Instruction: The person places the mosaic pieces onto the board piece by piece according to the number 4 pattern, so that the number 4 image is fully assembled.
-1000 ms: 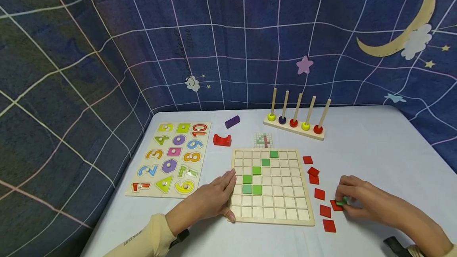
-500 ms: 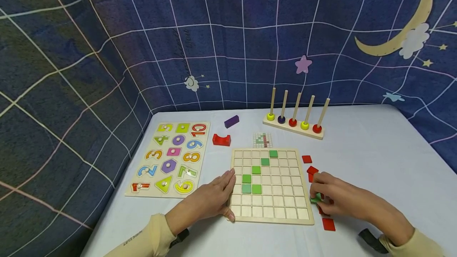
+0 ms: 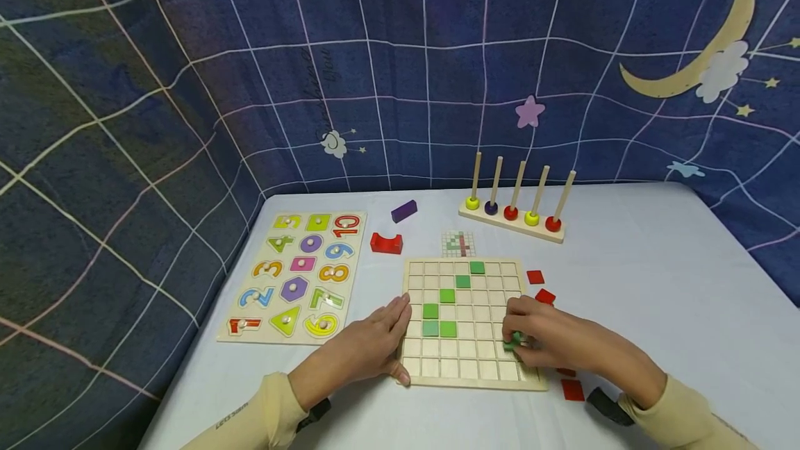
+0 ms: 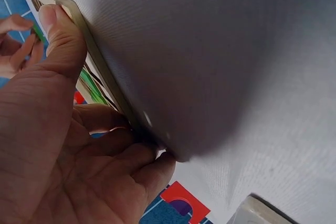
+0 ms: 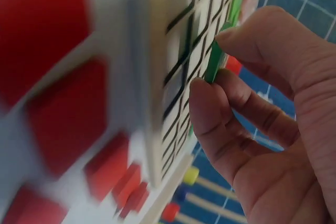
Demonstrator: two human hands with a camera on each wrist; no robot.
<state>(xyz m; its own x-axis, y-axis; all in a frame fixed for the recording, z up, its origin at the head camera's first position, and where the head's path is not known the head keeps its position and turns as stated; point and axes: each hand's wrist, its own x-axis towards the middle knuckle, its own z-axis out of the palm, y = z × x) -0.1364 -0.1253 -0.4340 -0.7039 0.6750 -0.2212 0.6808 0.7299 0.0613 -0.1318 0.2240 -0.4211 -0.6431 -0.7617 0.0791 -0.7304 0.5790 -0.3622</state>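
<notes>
A wooden grid board [image 3: 470,380] lies on the table with several green tiles [image 3: 447,295] set in its left and upper cells. My left hand [image 3: 381,339] rests against the board's left edge [image 4: 100,72], thumb on the near corner, fingers along the side. My right hand [image 3: 531,335] hovers over the board's lower right cells and pinches a green tile [image 3: 512,341] between thumb and fingertips; the right wrist view shows that green tile [image 5: 218,59] edge-on above the grid. Red tiles [image 3: 535,276] lie on the cloth to the right of the board.
A number puzzle board [image 3: 300,273] lies to the left. Behind the grid board are a red arch block [image 3: 385,243], a purple block [image 3: 403,210], a small pattern card [image 3: 458,244] and a peg rack with coloured rings [image 3: 512,214]. A starry cloth backdrop surrounds the table.
My right hand has carried the green tile leftward from the red tiles on the cloth to above the board's lower right cells. My left hand has stayed at the board's edge.
</notes>
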